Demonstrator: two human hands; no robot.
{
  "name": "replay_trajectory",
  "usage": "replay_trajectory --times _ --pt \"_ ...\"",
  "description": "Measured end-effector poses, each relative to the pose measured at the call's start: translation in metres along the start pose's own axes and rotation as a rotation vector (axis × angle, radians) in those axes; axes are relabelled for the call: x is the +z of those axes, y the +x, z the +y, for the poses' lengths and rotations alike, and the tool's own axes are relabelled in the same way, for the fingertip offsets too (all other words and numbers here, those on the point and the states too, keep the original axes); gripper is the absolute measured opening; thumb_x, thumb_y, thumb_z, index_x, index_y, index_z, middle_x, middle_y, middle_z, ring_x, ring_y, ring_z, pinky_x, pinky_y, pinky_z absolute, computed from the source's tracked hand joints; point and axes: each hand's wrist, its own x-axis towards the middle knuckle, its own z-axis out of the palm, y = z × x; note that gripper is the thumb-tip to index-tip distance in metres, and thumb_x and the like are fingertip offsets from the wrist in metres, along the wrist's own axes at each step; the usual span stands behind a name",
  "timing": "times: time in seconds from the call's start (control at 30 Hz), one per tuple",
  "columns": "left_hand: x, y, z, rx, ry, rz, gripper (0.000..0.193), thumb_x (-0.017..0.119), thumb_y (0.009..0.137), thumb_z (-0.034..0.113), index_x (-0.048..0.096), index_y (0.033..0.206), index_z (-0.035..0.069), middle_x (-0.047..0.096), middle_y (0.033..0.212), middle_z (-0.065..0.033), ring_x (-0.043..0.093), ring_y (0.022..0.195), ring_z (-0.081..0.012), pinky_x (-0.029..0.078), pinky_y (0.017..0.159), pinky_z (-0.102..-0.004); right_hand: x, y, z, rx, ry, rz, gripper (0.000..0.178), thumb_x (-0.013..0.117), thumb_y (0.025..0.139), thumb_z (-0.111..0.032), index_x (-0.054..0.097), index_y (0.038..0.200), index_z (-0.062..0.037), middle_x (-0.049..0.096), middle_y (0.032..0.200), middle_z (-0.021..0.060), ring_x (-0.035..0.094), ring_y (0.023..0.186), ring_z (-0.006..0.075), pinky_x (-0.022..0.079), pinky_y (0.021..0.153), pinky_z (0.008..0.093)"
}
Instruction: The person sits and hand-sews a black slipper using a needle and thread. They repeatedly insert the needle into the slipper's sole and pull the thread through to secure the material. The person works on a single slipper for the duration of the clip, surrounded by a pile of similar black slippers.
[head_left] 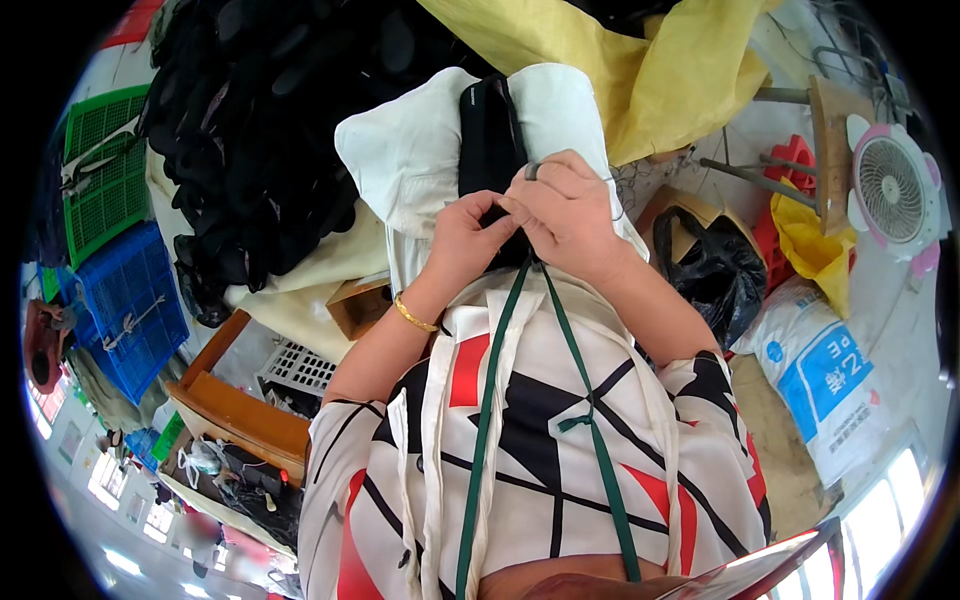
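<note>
A long, narrow black fabric item (487, 130) with a small white mark near its top lies over the white cloth (400, 150) on my lap. At its near end, my left hand (468, 232) is closed in a pinch on the black fabric. My right hand (568, 215), with a dark ring on one finger, is closed at the same spot, thumb and fingertips meeting those of the left. Whether a small thing sits between the fingertips is too fine to tell. Green apron straps (490, 420) hang below my hands.
A large heap of similar black items (260, 130) rises at the left. Beyond it stand green (105, 165) and blue crates (130, 310). At the right are yellow sheeting (650, 80), a black plastic bag (705, 270), a white-and-blue sack (815, 370) and a fan (890, 190).
</note>
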Motion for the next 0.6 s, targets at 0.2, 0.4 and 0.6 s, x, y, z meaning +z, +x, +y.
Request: replay_trajectory --times 0.2,0.4,0.6 --pt "0.005 -0.003 -0.001 0.538 0.335 0.087 0.017 0.071 0.087 0.007 0.070 0.103 0.002 0.067 0.086 -0.0084 0.062 0.070 -0.0182 0.049 0.061 -0.0294 -0.048 -0.010 0.001 1.089 1.224 -0.040 0.023 0.047 0.107 -0.029 0.052 0.103 -0.0070 0.067 0.081 0.0052 0.062 0.059 0.0134 0.050 0.054 0.0245" --pt "-0.001 -0.014 -0.005 0.678 0.510 0.132 0.014 0.073 0.082 0.007 0.070 0.096 0.006 0.067 0.083 -0.0097 0.064 0.071 -0.0292 0.051 0.060 -0.0363 -0.263 -0.027 0.038 0.457 1.486 0.881 0.008 0.049 0.097 -0.005 0.051 0.094 0.0018 0.039 0.060 0.0028 0.043 0.056 0.0149 0.050 0.069 0.0387" --pt "0.003 -0.016 -0.003 0.727 0.514 0.174 0.016 0.074 0.080 0.004 0.069 0.094 0.006 0.067 0.082 -0.0093 0.065 0.070 -0.0280 0.052 0.058 -0.0351 -0.448 -0.146 0.095 0.356 1.031 1.290 0.012 0.051 0.097 -0.012 0.054 0.102 -0.0016 0.047 0.069 0.0054 0.050 0.064 0.0169 0.051 0.072 0.0380"
